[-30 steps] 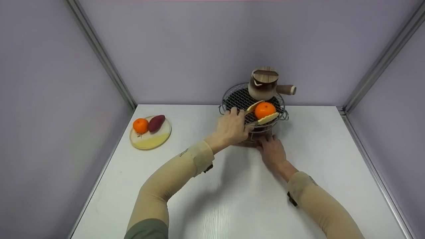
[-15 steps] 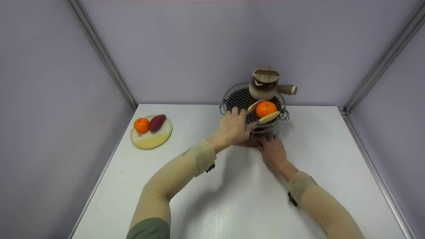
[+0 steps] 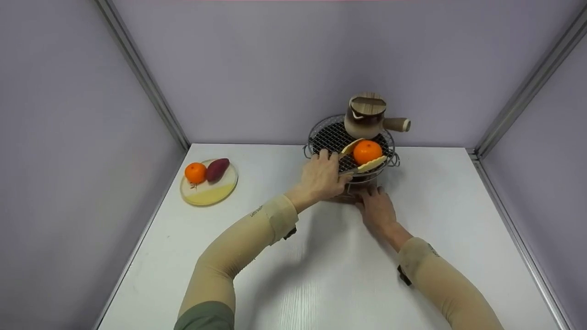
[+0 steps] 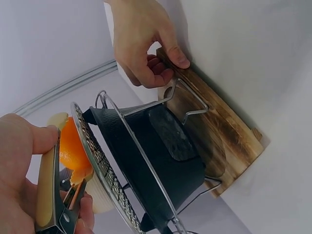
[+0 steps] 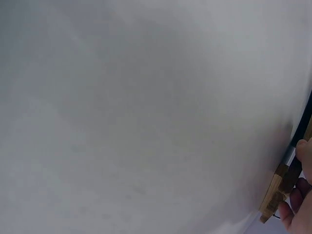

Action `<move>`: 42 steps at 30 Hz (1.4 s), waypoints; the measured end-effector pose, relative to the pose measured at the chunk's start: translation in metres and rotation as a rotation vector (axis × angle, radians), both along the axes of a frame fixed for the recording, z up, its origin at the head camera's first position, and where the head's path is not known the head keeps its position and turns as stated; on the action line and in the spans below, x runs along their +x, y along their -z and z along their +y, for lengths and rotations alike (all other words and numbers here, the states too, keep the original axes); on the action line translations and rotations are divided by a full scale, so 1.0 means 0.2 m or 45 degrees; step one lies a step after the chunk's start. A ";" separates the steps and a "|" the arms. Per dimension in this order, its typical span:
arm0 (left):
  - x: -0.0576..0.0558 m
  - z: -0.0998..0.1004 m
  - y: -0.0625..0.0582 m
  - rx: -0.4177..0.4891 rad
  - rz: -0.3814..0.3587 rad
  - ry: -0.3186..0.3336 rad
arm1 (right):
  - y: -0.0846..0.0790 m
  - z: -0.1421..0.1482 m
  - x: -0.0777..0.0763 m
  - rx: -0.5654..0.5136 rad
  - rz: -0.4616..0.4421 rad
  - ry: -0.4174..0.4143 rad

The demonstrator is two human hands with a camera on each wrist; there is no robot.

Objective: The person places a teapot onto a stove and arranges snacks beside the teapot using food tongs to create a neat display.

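In the head view my left hand (image 3: 321, 176) grips a pair of tongs (image 3: 372, 165) with pale yellow tips. The tips stand on either side of an orange (image 3: 368, 151) on the round wire grill rack (image 3: 331, 136). Under the rack, the left wrist view shows a black stove bowl (image 4: 146, 141) in a wire frame, on a wooden base board (image 4: 234, 141). My right hand (image 3: 378, 211) holds that board at its near right corner, thumb and curled fingers about the edge. Only part of this hand appears in the right wrist view.
A lidded brown teapot (image 3: 362, 124) with a side handle stands at the back of the rack. At the table's left, a plate (image 3: 208, 198) holds another orange (image 3: 195, 173) and a purple sweet potato (image 3: 217, 170). Grey walls enclose the white table (image 3: 339, 284).
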State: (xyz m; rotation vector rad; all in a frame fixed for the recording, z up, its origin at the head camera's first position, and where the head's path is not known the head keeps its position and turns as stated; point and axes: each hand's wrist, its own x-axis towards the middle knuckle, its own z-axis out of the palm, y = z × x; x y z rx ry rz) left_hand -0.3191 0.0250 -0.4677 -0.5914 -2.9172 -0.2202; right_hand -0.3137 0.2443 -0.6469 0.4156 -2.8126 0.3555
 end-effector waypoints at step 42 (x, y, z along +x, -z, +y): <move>0.07 -0.16 -0.06 0.144 -0.099 -0.006 | 0.01 0.00 0.00 -0.081 0.055 -0.022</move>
